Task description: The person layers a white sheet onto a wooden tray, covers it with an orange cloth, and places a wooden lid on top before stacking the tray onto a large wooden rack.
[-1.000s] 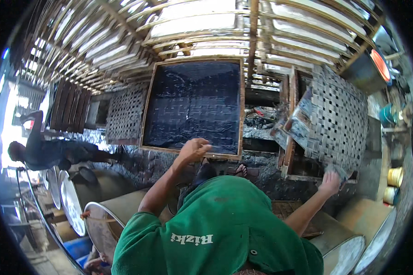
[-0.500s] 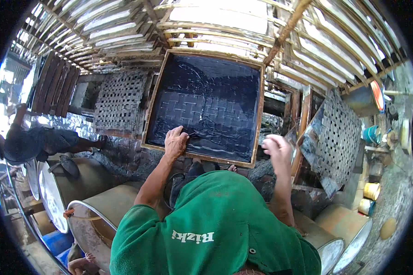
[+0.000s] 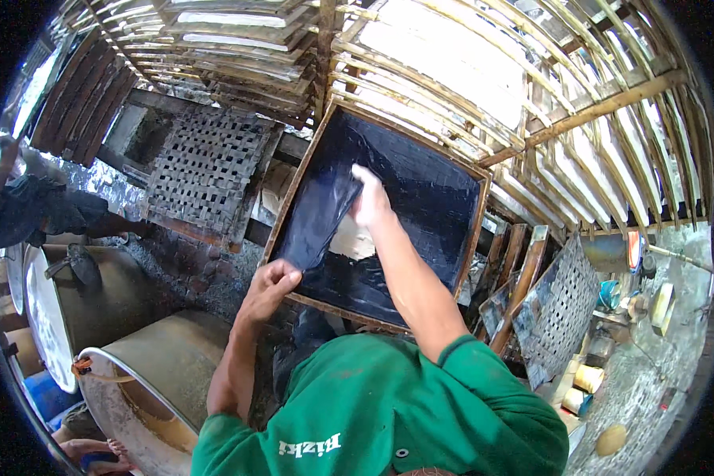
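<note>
Left hand [image 3: 271,279] pinches the lower corner of a thin dark wet sheet [image 3: 317,214]; right hand [image 3: 366,198] grips its upper end, fingers closed. Sheet hangs over the wood-framed dark woven tray [image 3: 452,238], half peeled. Long axis runs lower-left to upper-right. Risk: uneven pull likely tears the sheet, or it folds and sticks to itself.

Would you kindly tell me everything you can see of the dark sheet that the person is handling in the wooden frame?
The dark, glossy, thin sheet looks wet and limp. It lies over the woven mat inside the square wooden frame, which leans tilted against bamboo racks. Its left part is lifted and folded into a loose flap, baring a pale patch beneath. The right hand pinches its upper edge; the left hand holds its lower corner at the frame's rim.
</note>
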Tool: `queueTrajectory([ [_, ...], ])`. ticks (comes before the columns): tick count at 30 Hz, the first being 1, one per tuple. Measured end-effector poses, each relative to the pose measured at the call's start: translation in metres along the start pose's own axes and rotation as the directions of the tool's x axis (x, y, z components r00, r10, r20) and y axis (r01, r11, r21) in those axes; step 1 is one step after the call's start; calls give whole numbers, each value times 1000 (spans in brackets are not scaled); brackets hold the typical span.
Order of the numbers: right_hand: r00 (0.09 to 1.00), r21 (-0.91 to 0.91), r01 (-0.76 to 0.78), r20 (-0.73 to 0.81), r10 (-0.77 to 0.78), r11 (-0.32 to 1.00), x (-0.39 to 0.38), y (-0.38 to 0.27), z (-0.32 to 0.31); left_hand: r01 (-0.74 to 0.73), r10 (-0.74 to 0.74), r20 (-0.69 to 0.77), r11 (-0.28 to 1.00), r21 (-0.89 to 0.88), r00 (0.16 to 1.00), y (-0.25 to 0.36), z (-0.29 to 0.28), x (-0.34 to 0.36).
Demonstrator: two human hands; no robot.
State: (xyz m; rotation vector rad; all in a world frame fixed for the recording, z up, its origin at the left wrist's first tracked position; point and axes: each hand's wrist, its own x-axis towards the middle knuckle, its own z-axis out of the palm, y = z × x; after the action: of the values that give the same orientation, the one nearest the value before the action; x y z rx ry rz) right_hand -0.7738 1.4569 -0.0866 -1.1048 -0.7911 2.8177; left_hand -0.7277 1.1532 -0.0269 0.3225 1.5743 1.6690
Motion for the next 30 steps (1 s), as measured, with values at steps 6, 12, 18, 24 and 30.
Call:
queueTrajectory([
  [6, 780, -509, 353, 623, 53, 785, 11, 5, 170, -302, -156, -619, 765, -569, 770, -17, -77, -4],
  [12, 641, -730, 665, 666, -382, -158, 22, -23, 123, -21, 311, -879, 945, 326, 362, -41, -108, 14],
  [18, 711, -832, -236, 204, -673, -501, 12, -71, -86, 189, -49, -221, 715, 673, 974, -53, 38, 47],
  [24, 712, -760, 85, 499, -494, -644, -27, -71, -167, 91, -61, -74, 365, 926, 995, -90, 147, 67],
  [30, 533, -797, 389, 603, -593, -461, -93, -95, -182, 49, 92, -84, 328, 943, 992, -137, 186, 74],
])
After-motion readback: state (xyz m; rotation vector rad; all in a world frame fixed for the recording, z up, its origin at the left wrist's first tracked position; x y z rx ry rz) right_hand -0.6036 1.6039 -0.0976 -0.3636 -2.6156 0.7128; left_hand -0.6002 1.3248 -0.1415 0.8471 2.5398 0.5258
